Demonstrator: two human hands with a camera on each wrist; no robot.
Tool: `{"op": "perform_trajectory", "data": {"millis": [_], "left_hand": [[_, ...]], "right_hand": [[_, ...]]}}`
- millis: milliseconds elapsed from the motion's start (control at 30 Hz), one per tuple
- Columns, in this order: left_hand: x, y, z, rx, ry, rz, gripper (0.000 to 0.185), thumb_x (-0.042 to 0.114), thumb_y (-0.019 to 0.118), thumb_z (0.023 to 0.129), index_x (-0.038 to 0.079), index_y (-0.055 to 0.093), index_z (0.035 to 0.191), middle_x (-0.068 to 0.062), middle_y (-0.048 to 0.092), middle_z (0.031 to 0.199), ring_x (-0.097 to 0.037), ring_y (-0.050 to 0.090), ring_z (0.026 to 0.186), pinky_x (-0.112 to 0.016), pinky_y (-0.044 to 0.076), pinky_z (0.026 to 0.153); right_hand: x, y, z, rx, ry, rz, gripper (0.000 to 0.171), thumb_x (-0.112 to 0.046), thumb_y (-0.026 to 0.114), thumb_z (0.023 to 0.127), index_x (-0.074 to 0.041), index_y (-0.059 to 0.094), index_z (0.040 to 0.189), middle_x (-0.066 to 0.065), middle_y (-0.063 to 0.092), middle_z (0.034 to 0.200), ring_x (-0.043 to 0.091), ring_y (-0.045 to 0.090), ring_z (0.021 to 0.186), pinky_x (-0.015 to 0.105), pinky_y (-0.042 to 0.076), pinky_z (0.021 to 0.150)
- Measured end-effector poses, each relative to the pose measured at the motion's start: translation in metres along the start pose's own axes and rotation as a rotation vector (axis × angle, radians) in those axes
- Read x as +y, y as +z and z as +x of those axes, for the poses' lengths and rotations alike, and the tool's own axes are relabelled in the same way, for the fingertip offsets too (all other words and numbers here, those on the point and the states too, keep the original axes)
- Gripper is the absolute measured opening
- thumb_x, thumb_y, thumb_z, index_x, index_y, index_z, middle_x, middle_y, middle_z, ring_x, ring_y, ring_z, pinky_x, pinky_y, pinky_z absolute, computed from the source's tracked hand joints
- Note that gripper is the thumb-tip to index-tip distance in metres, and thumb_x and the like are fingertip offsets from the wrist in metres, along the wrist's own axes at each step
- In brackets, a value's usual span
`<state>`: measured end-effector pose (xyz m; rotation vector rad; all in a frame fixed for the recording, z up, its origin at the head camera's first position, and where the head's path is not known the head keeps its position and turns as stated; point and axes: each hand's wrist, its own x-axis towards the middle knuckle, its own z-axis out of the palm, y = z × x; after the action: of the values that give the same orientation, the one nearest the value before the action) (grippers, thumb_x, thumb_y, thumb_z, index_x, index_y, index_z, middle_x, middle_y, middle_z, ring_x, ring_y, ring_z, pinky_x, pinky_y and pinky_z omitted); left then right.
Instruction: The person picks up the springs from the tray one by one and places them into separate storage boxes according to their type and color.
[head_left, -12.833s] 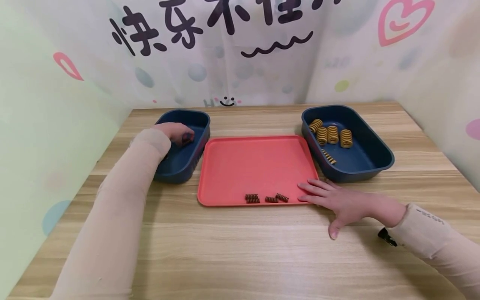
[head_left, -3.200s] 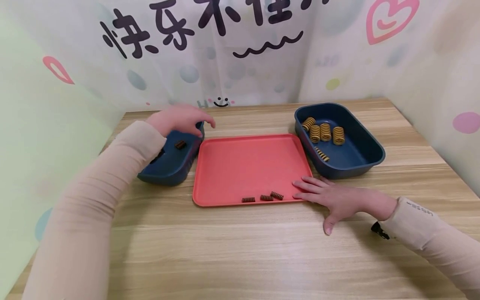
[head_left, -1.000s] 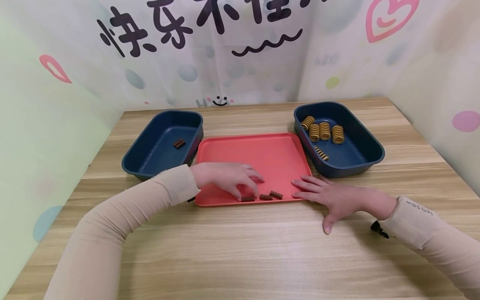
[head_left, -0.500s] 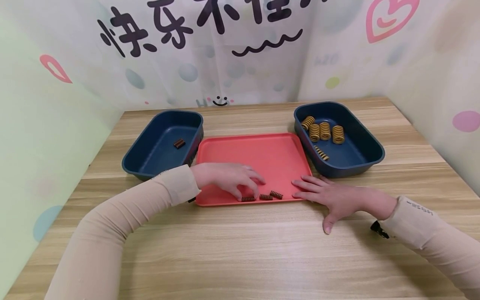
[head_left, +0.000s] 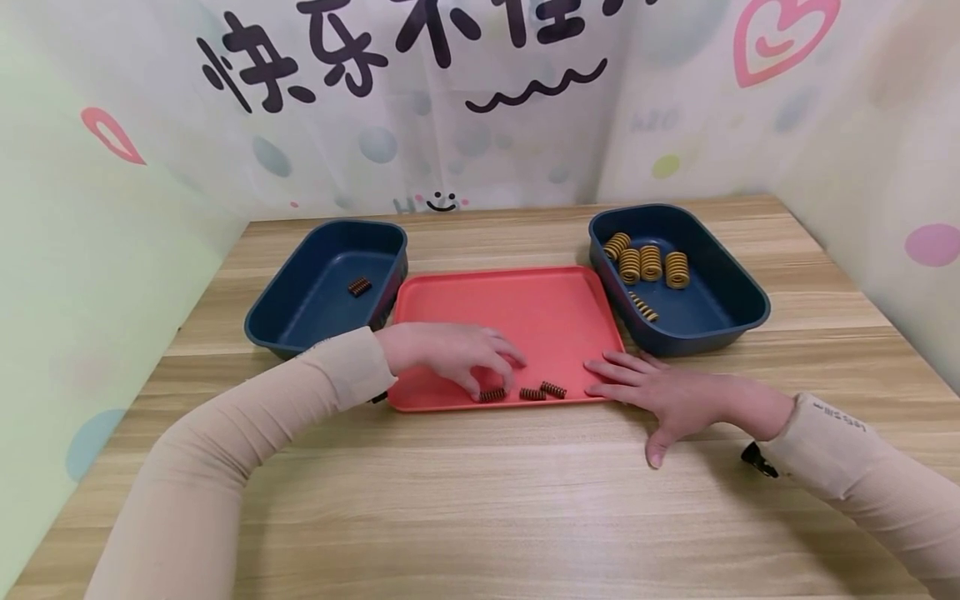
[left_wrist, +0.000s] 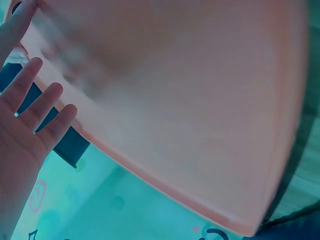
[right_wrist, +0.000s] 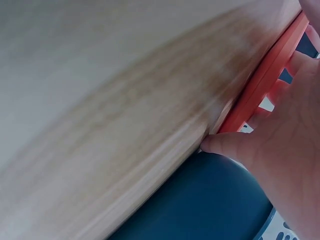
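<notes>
My left hand (head_left: 463, 352) reaches over the front of the red tray (head_left: 517, 308), thumb and index finger pinching a small dark coil spring (head_left: 492, 395) at its two ends. Just right of it, two similar springs (head_left: 532, 394) lie close together by the tray's front rim. My right hand (head_left: 682, 402) rests with fingers spread on the tray's front right corner, holding nothing. In the right wrist view its thumb (right_wrist: 225, 144) points out beside the tray's edge. The left wrist view shows the palm and fingers (left_wrist: 52, 122) over the tray, but the pinched spring is out of sight there.
At the tray's left stands a blue bin (head_left: 300, 300) with small dark springs (head_left: 359, 287) lying together inside. Another blue bin (head_left: 712, 312), at the right, holds several thick yellow springs (head_left: 650, 262) and a slimmer yellow one (head_left: 642, 307). A printed cloth (head_left: 487, 158) hangs behind the table.
Earlier my left hand was over the left bin, then came to the tray. One of the paired tray springs is gone from there. The pinched spring has just shifted slightly and tilted. Right hand stayed.
</notes>
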<state>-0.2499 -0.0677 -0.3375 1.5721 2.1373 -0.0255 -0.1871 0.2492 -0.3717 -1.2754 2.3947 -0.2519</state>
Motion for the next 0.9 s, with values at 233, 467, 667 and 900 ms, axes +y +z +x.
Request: {"op": "perform_trajectory", "data": {"millis": [233, 467, 667, 900], "left_hand": [[-0.001, -0.004, -0.004, 0.001, -0.018, 0.003, 0.033, 0.023, 0.071, 0.080, 0.025, 0.061, 0.112, 0.000, 0.038, 0.142, -0.019, 0.031, 0.130, -0.032, 0.035, 0.102], [-0.002, -0.009, -0.010, 0.023, -0.037, 0.024, 0.032, 0.022, 0.071, 0.080, 0.026, 0.061, 0.111, 0.000, 0.040, 0.141, -0.019, 0.032, 0.130, -0.033, 0.037, 0.101], [-0.003, -0.015, -0.017, 0.040, -0.040, 0.049, 0.031, 0.019, 0.070, 0.081, 0.024, 0.061, 0.110, -0.002, 0.041, 0.141, -0.020, 0.033, 0.129, -0.034, 0.036, 0.101], [-0.006, -0.023, -0.027, 0.066, -0.051, 0.058, 0.032, 0.018, 0.071, 0.080, 0.023, 0.061, 0.110, -0.006, 0.041, 0.140, -0.023, 0.034, 0.129, -0.035, 0.038, 0.100]], "right_hand": [[0.000, 0.000, 0.000, 0.005, -0.007, -0.001, 0.104, -0.066, 0.065, 0.062, -0.007, 0.033, 0.142, 0.013, 0.013, 0.151, 0.043, 0.005, 0.134, 0.066, 0.012, 0.100], [0.000, 0.000, -0.001, 0.020, -0.021, -0.015, 0.103, -0.065, 0.066, 0.062, -0.006, 0.034, 0.141, 0.014, 0.014, 0.150, 0.044, 0.007, 0.134, 0.066, 0.014, 0.100], [0.000, 0.000, -0.001, 0.019, -0.021, -0.014, 0.103, -0.065, 0.065, 0.062, -0.006, 0.034, 0.141, 0.014, 0.014, 0.150, 0.043, 0.007, 0.134, 0.066, 0.014, 0.100], [-0.001, -0.001, -0.001, 0.016, -0.019, -0.015, 0.103, -0.065, 0.066, 0.062, -0.006, 0.034, 0.141, 0.014, 0.014, 0.150, 0.044, 0.007, 0.134, 0.066, 0.014, 0.100]]}}
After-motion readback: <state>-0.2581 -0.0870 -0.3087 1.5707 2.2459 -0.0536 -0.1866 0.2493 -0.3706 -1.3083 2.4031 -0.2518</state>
